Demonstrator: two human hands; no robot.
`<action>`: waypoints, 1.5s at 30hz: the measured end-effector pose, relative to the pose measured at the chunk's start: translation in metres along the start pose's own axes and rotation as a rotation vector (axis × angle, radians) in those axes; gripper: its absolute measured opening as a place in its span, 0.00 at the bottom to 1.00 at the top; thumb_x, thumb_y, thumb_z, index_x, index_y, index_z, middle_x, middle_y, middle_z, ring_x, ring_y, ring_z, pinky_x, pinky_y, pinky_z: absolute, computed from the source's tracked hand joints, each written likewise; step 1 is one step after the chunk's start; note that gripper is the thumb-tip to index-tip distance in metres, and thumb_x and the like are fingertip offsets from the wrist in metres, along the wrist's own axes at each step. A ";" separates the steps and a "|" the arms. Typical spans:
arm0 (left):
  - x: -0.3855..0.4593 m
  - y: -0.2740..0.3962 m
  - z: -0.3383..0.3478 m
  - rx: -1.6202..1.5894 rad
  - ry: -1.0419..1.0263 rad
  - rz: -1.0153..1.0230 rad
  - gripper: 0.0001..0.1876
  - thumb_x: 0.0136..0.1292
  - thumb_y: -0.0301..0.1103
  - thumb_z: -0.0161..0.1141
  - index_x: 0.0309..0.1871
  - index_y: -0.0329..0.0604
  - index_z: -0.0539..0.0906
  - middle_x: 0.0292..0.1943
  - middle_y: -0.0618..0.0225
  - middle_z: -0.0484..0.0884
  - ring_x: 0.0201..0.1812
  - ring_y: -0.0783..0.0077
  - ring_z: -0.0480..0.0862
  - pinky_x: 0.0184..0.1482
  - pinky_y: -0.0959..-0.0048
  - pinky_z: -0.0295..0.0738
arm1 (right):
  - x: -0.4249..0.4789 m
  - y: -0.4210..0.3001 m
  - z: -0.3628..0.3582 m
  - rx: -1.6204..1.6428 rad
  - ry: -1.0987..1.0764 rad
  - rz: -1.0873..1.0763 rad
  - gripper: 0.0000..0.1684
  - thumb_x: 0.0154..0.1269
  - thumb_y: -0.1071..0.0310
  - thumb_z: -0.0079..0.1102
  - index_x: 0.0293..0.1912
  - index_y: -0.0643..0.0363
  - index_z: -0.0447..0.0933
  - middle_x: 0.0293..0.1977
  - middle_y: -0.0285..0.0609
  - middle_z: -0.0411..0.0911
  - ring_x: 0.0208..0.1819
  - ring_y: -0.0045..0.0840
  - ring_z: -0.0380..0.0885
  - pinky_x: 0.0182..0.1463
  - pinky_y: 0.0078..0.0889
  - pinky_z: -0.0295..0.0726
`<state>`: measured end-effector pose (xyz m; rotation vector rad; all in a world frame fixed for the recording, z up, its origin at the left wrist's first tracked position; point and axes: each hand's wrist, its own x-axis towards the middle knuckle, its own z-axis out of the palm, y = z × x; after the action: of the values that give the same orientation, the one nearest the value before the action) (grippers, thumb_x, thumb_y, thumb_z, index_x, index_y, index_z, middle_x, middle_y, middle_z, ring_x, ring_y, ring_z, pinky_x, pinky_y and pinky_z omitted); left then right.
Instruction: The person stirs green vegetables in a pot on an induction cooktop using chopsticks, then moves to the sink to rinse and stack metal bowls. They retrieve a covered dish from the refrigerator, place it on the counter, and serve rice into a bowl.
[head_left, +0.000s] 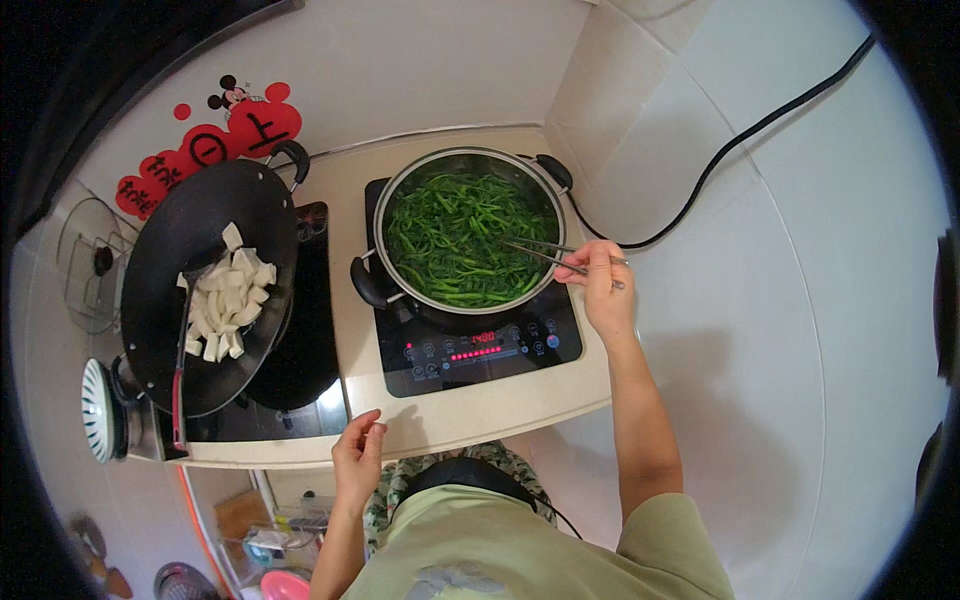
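My right hand (602, 289) grips a pair of metal chopsticks (551, 257), their tips down among the leafy greens (465, 232). The greens fill a wide steel pot (380, 247) with black side handles, which stands on a black induction cooktop (480, 375) with red lit indicators. Near the counter's front edge, my left hand (358, 456) is raised, holding nothing, its fingers loosely curled and the thumb apart. To its upper left is a black wok (169, 217) with white chunks of food (229, 300) and a red-handled spatula (180, 375) in it.
Under the wok lies a black glass cooktop (322, 390). A striped bowl (97, 409) stands at the left end of the counter (480, 424). A black cable (720, 161) runs along the right wall. Behind the wok is a wire rack (94, 262); a pink basin (285, 585) sits below.
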<state>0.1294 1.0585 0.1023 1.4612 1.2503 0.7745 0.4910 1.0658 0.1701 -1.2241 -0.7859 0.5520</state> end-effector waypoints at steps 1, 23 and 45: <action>0.000 0.001 0.000 0.004 0.002 0.000 0.11 0.61 0.30 0.54 0.45 0.35 0.76 0.33 0.67 0.79 0.35 0.81 0.76 0.37 0.83 0.69 | 0.000 0.001 0.000 0.018 0.019 0.000 0.18 0.68 0.60 0.38 0.33 0.67 0.67 0.27 0.45 0.72 0.27 0.26 0.77 0.32 0.25 0.80; 0.167 0.156 0.084 0.577 -0.016 0.693 0.07 0.54 0.32 0.56 0.34 0.40 0.81 0.28 0.57 0.77 0.32 0.56 0.77 0.34 0.64 0.71 | -0.020 0.002 0.005 0.132 0.044 -0.027 0.18 0.68 0.58 0.36 0.34 0.66 0.65 0.29 0.48 0.73 0.27 0.29 0.78 0.34 0.29 0.80; 0.206 0.138 0.115 0.744 -0.137 0.694 0.08 0.54 0.33 0.56 0.36 0.43 0.81 0.30 0.59 0.76 0.34 0.56 0.77 0.36 0.63 0.70 | -0.017 0.024 -0.002 0.214 0.078 -0.005 0.18 0.68 0.59 0.37 0.34 0.65 0.65 0.30 0.48 0.73 0.29 0.31 0.78 0.35 0.31 0.80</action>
<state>0.3295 1.2312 0.1732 2.5871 0.9508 0.6436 0.4830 1.0584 0.1431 -1.0394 -0.6464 0.5664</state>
